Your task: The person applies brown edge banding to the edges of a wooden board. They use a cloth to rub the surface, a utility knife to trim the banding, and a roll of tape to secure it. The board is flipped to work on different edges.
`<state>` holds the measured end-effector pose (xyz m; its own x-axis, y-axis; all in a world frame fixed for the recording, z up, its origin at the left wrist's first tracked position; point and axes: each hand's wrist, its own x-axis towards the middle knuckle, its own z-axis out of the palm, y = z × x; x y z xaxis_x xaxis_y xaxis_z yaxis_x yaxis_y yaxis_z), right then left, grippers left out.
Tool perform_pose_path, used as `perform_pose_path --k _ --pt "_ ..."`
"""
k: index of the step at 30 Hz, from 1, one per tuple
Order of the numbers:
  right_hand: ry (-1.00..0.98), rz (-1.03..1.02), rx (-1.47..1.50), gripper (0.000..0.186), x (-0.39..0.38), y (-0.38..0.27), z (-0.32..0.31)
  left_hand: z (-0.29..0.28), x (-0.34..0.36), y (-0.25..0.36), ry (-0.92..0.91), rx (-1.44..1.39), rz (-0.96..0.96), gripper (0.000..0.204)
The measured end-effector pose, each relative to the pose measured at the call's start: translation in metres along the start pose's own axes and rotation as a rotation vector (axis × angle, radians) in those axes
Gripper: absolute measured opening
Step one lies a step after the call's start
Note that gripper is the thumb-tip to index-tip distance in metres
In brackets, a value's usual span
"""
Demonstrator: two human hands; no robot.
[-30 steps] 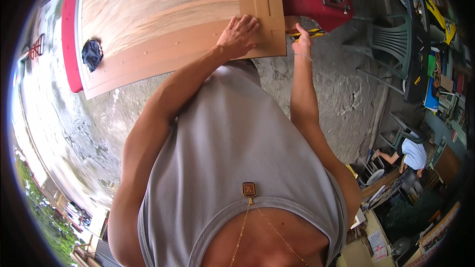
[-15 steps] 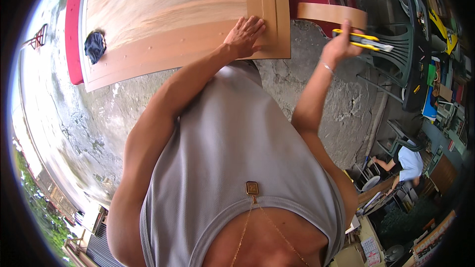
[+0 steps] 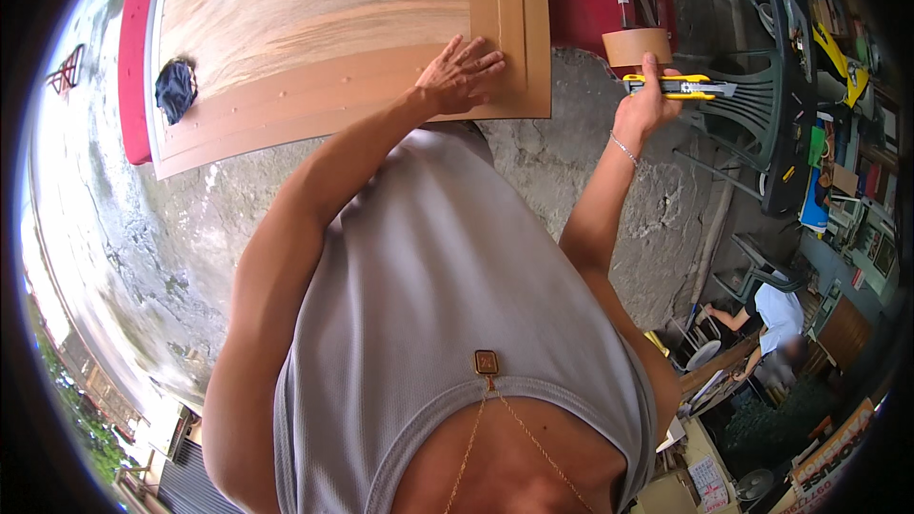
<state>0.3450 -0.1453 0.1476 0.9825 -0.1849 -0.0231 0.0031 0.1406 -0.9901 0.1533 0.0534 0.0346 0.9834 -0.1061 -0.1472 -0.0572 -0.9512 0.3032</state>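
My left hand point(image 3: 461, 74) lies with fingers spread on the brown border of a large wooden panel point(image 3: 314, 9), near its front right corner. The panel's middle is pale, streaky wood grain, and small bumps dot its border. Off the panel's right side, my right hand point(image 3: 649, 110) is closed around a yellow-and-black utility knife point(image 3: 678, 87) whose grey blade end points right. A bent tan strip point(image 3: 636, 46), thin and wood-coloured, stands up from the same hand, just beyond the knife. How the fingers grip the strip is partly hidden.
A black cloth bundle point(image 3: 176, 91) sits on the panel's left border. Red covering point(image 3: 583, 0) shows beneath the panel. Right of my right hand stands a dark green plastic chair point(image 3: 747, 100). Farther right, a person point(image 3: 779, 319) bends among cluttered shelves and furniture.
My right hand has shifted slightly left and down with the knife, which has turned nearly level. The strip has swung and looks shorter. My left hand stays on the panel, slightly left in view.
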Motion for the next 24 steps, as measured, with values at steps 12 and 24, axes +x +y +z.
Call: perform_pose_path --k 12,24 --pt "-0.383 0.466 0.422 0.024 -0.021 -0.007 0.007 -0.087 0.047 0.019 0.333 -1.208 -0.052 0.075" --pt "-0.386 0.582 0.584 0.018 -0.021 0.001 0.028 -0.116 -0.005 0.026 0.427 -1.231 -0.286 0.057"
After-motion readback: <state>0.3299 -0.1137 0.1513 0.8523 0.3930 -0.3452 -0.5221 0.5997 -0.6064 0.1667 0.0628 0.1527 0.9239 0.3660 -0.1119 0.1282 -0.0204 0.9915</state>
